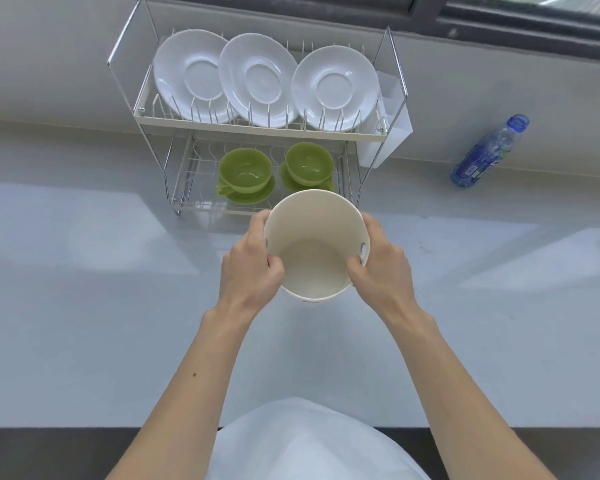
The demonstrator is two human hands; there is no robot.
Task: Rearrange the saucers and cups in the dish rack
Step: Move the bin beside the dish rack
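A two-tier wire dish rack [142, 109] stands against the back wall. Three white saucers [257, 79] lean upright in its top tier. On the bottom tier sit two green cups, the left one [245, 168] and the right one [309, 164], each on a green saucer [253, 195]. In front of the rack I hold an empty cream bucket [314, 237] with slot handles. My left hand [250, 265] grips its left rim and my right hand [383, 266] grips its right rim.
A clear plastic cutlery holder [385, 140] hangs on the rack's right side. A blue-labelled water bottle [485, 154] stands on the grey counter [84, 306] at the right. A window frame [534, 26] runs along the top right. The counter's dark front edge lies near my body.
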